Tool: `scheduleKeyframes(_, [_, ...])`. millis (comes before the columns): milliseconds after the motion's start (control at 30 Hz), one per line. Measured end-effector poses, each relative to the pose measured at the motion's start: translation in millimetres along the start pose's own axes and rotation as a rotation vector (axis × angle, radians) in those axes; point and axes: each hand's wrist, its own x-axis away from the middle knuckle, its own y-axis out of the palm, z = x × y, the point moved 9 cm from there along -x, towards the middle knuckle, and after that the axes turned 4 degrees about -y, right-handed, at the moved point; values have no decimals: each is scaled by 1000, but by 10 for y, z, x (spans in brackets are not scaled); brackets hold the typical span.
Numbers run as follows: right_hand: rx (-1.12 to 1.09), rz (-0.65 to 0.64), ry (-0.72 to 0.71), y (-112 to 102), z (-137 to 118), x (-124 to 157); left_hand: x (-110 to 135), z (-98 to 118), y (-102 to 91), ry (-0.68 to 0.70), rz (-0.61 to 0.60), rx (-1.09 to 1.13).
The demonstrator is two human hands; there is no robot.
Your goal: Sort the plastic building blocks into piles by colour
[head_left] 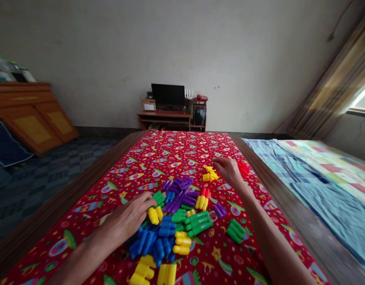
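A heap of plastic building blocks [176, 221] in blue, green, yellow, purple and red lies on a table under a red patterned cloth [170, 154]. My left hand [127, 219] rests on the heap's left side, fingers curled on a yellow block [154, 215] beside a green one [158, 197]. My right hand [229, 171] reaches further out to the right, fingers bent over the cloth, just right of a small yellow block [210, 174] and just left of a red block [243, 168]. I cannot see whether it grips anything.
The wooden table edge [277, 186] runs along the right, with a bed under a checked blanket [318, 182] beyond it. A low desk with a monitor [168, 96] stands at the far wall. A wooden cabinet [31, 118] is at the left.
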Motion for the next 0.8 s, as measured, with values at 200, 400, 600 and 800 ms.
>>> scheduleKeyframes(200, [-29, -430, -221, 564, -630, 233, -449, 384, -133, 79, -18, 91])
scheduleKeyframes(400, [150, -760, -330, 808, -1093, 533, -261, 365, -142, -104, -102, 72])
scheduleKeyframes(600, [549, -835, -105, 578, -725, 481, -173, 467, -26, -126, -119, 83])
scheduleKeyframes(800, [584, -912, -116, 812, -738, 695, -379, 426, -192, -182, 52, 334])
